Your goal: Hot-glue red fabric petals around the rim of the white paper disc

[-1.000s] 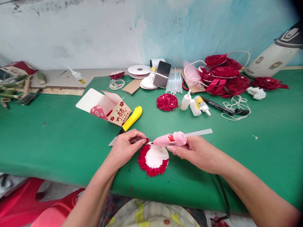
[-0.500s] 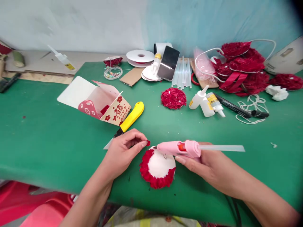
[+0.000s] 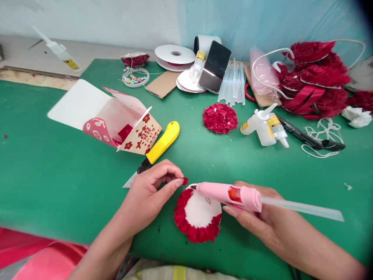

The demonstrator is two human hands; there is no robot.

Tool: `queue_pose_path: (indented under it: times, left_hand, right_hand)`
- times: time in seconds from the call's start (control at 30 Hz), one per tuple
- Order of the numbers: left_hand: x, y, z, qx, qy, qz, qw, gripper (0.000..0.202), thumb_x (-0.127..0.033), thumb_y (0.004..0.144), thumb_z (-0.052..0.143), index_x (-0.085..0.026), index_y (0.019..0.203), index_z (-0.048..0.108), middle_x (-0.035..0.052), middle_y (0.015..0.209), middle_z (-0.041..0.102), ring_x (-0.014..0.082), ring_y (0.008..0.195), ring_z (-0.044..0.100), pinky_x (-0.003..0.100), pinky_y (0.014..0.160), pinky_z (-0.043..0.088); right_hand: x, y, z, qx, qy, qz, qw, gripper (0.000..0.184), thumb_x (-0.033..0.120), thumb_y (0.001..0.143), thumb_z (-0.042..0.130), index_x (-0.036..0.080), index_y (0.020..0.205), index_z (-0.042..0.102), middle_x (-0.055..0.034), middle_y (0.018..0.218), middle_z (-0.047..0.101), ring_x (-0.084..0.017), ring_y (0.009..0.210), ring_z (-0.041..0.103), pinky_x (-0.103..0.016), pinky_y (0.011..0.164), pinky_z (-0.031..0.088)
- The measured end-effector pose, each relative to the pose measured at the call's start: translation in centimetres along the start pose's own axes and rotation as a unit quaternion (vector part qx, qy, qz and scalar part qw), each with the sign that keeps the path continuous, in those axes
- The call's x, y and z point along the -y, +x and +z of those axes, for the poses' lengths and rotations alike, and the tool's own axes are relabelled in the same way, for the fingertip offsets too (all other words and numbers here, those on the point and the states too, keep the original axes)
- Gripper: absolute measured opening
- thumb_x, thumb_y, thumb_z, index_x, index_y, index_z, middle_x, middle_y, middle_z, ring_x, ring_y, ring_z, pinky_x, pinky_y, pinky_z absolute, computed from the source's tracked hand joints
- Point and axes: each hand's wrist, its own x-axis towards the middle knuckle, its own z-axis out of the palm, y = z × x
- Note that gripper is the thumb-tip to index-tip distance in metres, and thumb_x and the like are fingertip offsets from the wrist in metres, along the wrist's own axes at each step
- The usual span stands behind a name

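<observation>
Our left hand (image 3: 148, 191) pinches a small red petal (image 3: 184, 181) between thumb and forefinger, and the other fingers are curled in behind. Our right hand (image 3: 260, 219) is closed around a pink glue gun (image 3: 230, 193), with the fingers wrapped under its body. The gun lies almost level. Its nozzle points at the left hand's fingertips and stops just short of the petal. A clear glue stick (image 3: 303, 209) juts from the back of the gun and runs out over the right forearm.

Between the two hands, slightly nearer to us, a white paper disc (image 3: 201, 212) ringed with red petals lies flat. The nozzle sits over the disc's far edge, and the left fingertips are just beside its rim.

Just beyond the left hand lies a yellow utility knife (image 3: 161, 146) with its blade out, the tip close to our knuckles. An open printed gift box (image 3: 116, 122) sits past the knife.

Well beyond the right hand we see a full red rosette (image 3: 220, 118) and, beside it, white glue bottles (image 3: 265, 124) lying on their sides. Everything rests on the green table (image 3: 58, 182).
</observation>
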Motion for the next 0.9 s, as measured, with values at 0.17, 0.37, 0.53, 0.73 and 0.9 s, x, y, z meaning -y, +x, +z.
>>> queue_pose_path:
  times: [0.17, 0.37, 0.53, 0.73, 0.9]
  left_hand:
    - [0.1, 0.0, 0.0, 0.000, 0.006, 0.004, 1.000, 0.011, -0.028, 0.086, 0.059, -0.020, 0.080, 0.062, 0.0029, 0.079, 0.060, 0.0151, 0.072, 0.055, 0.025, 0.064, 0.044]
    - [0.2, 0.0, 0.1, 0.007, 0.015, 0.019, 1.000, 0.008, -0.025, 0.087, 0.058, -0.020, 0.082, 0.062, 0.0015, 0.080, 0.060, 0.0136, 0.071, 0.055, 0.025, 0.065, 0.044]
    - [-0.2, 0.1, 0.4, 0.014, 0.040, 0.036, 0.998, 0.009, -0.023, 0.087, 0.057, -0.019, 0.080, 0.062, 0.0010, 0.078, 0.060, 0.0128, 0.070, 0.055, 0.024, 0.064, 0.043]
    - [-0.3, 0.2, 0.6, 0.000, 0.059, 0.039, 0.998, 0.010, -0.024, 0.086, 0.058, -0.019, 0.080, 0.063, 0.0012, 0.078, 0.061, 0.0132, 0.070, 0.055, 0.024, 0.064, 0.043]
    - [-0.5, 0.0, 1.2, 0.008, 0.081, 0.041, 0.996, 0.011, -0.025, 0.087, 0.056, -0.018, 0.080, 0.062, 0.0012, 0.079, 0.061, 0.0134, 0.071, 0.056, 0.023, 0.065, 0.044]
  right_hand:
    - [0.2, 0.1, 0.0, 0.005, -0.004, 0.005, 1.000, 0.025, 0.040, 0.098, 0.044, 0.024, 0.084, 0.056, -0.0008, 0.076, 0.059, -0.015, 0.066, 0.053, -0.026, 0.060, 0.043]
    - [0.1, -0.2, -0.1, -0.003, -0.017, -0.010, 1.000, 0.024, 0.038, 0.098, 0.045, 0.024, 0.081, 0.054, -0.0013, 0.078, 0.060, -0.015, 0.066, 0.053, -0.025, 0.060, 0.043]
    - [0.2, -0.2, -0.5, 0.013, 0.002, -0.005, 1.000, 0.025, 0.039, 0.098, 0.045, 0.023, 0.080, 0.053, -0.0005, 0.077, 0.057, -0.015, 0.066, 0.051, -0.025, 0.060, 0.042]
    - [0.3, 0.1, -0.7, 0.023, 0.038, -0.001, 0.999, 0.028, 0.041, 0.098, 0.044, 0.023, 0.081, 0.056, -0.0011, 0.079, 0.059, -0.016, 0.068, 0.051, -0.025, 0.060, 0.041]
    - [0.1, 0.1, -1.0, 0.028, 0.070, 0.005, 0.997, 0.028, 0.043, 0.098, 0.043, 0.024, 0.098, 0.064, -0.0015, 0.090, 0.064, -0.017, 0.077, 0.056, -0.026, 0.067, 0.044]
